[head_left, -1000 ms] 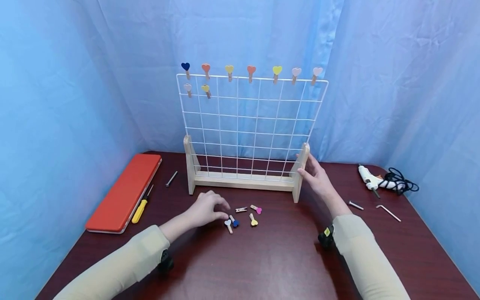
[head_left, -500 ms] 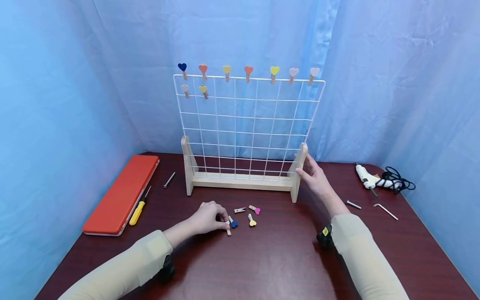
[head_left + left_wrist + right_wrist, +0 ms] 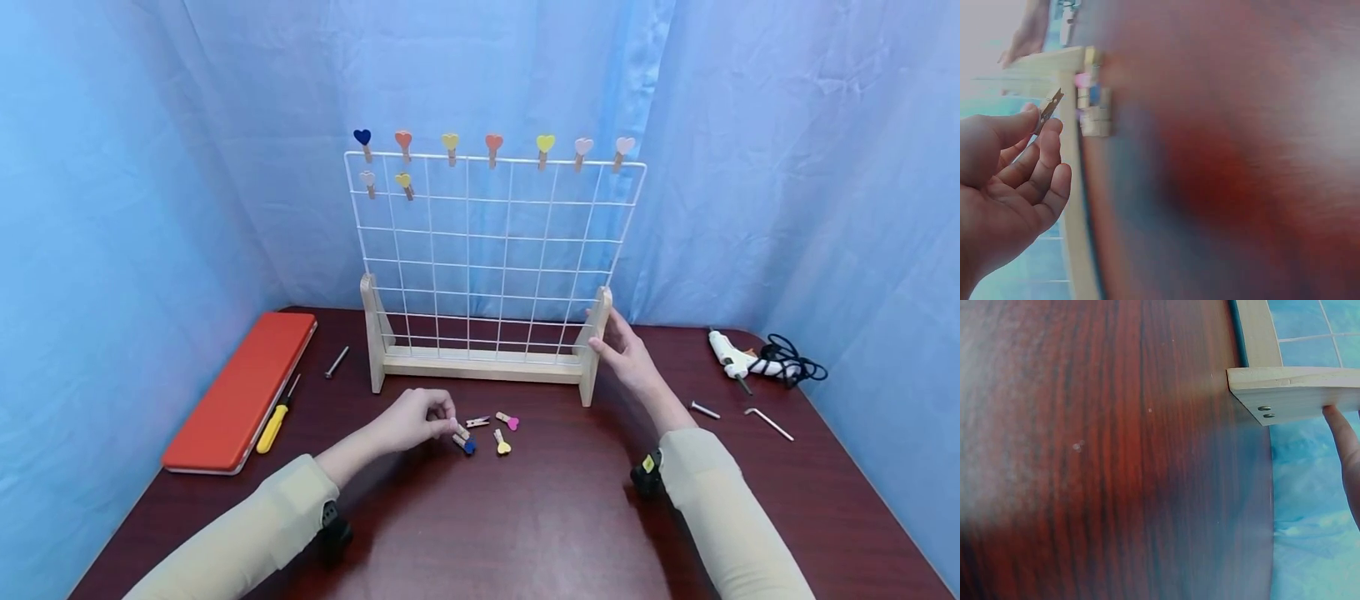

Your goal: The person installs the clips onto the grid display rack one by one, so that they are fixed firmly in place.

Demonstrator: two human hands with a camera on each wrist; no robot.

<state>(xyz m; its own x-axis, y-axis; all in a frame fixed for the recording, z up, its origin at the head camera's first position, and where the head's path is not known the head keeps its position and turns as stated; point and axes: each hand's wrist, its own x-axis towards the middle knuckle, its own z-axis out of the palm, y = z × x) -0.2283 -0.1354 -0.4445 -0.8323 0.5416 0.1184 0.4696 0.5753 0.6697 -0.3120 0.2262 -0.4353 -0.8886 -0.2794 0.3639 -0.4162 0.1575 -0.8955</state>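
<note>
My left hand (image 3: pixel 412 419) pinches a small wooden clothespin (image 3: pixel 1050 109) between thumb and fingertips; its pale heart is mostly hidden by the fingers. Just below lies a clothespin with a dark blue heart (image 3: pixel 468 447). Beside it on the table are a yellow-heart clothespin (image 3: pixel 502 443), a pink-heart one (image 3: pixel 508 421) and one without a visible heart (image 3: pixel 477 422). My right hand (image 3: pixel 632 358) holds the right wooden upright (image 3: pixel 592 367) of a stand, thumb at its near edge. The stand carries a white wire grid (image 3: pixel 487 242), upright.
Heart clothespins (image 3: pixel 493 143) line the grid's top wire, and two hang on the row below at left. An orange-red case (image 3: pixel 243 387), a yellow screwdriver (image 3: pixel 276 421) and a bolt (image 3: pixel 337 362) lie left. Rightward are a glue gun (image 3: pixel 738 360), another bolt (image 3: pixel 705 410) and a hex key (image 3: pixel 769 424).
The left hand closed on the pale-heart clothespin beside the blue one and has lifted it slightly from its place. The right hand stays on the stand; the whole view shifted slightly.
</note>
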